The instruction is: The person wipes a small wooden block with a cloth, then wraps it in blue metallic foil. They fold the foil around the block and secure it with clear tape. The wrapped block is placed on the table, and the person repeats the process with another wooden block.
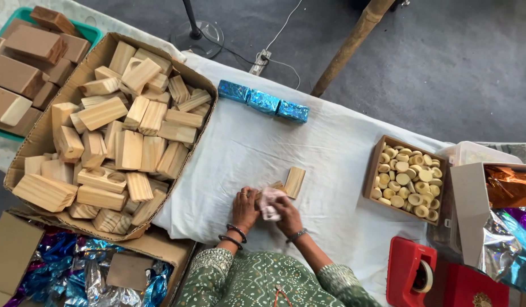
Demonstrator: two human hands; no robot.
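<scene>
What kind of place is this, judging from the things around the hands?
Probably a small craft or gift-packing workshop. A cardboard box is heaped with cut wooden blocks, three blocks wrapped in shiny blue foil lie on the white cloth, and a red tape dispenser stands nearby.

Taking the wooden block [294, 182] on the table [331, 153] as landmark: a carton of blocks [112, 133] lies left, a box of discs [408, 179] right, three wrapped blocks [263, 102] behind, a tape dispenser [413, 276] right and nearer.
</scene>
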